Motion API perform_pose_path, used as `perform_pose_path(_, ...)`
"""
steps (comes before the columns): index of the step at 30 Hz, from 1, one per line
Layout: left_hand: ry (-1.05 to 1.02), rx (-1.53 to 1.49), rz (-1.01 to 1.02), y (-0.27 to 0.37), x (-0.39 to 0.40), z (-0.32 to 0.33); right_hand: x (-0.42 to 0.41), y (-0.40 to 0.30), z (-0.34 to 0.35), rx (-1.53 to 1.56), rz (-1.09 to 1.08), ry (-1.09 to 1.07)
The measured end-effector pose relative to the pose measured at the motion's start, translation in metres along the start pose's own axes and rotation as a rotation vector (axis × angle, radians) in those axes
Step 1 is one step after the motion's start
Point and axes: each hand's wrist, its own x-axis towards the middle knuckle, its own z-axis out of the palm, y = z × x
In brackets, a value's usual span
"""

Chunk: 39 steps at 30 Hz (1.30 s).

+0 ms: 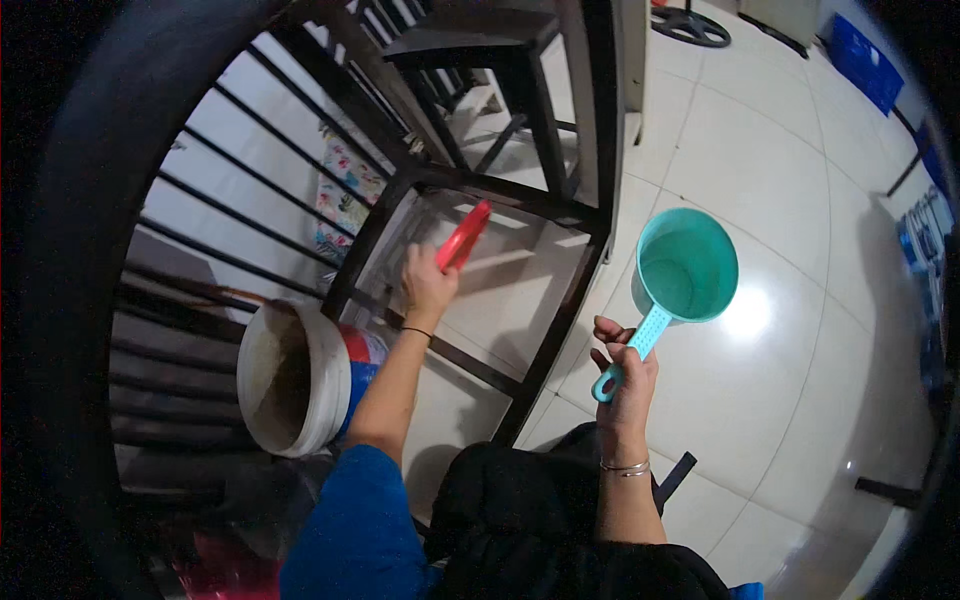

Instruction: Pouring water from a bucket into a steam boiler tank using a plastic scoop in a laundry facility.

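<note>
My left hand (pixel 429 283) grips a thin red plastic object (pixel 466 234), seen nearly edge-on and a little blurred; its exact kind is unclear. It is above the floor inside a dark wooden frame (pixel 559 337). Held by its perforated handle, a teal plastic water dipper (pixel 686 266) is in my right hand (pixel 630 375). The dipper's mouth faces up towards me, and I see no solid thing in it. Left of my left forearm is a white plastic bucket (pixel 330 390) with a red and blue side. Its inside is partly dark, and the contents are hard to make out.
Dark slats (pixel 247 229) rise along the left, with a floral-patterned item (pixel 349 187) behind them. A dark stool (pixel 480 45) stands beyond the frame. White floor tiles (pixel 765 187) spread to the right. A round black base (pixel 690 28) and a blue panel (pixel 866 64) are farther off.
</note>
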Motion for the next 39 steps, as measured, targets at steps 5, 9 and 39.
perform_pose_path(5,0.268,-0.353,-0.197,-0.042,-0.018,-0.103,0.002,0.007,-0.008,0.017,0.014,-0.052)
perform_pose_path(9,0.497,-0.721,-0.532,-0.103,-0.077,-0.164,0.006,0.014,-0.017,0.003,0.011,-0.078)
perform_pose_path(39,0.680,-0.279,-1.674,-0.261,-0.229,-0.119,0.005,0.025,-0.022,0.078,0.067,-0.199)
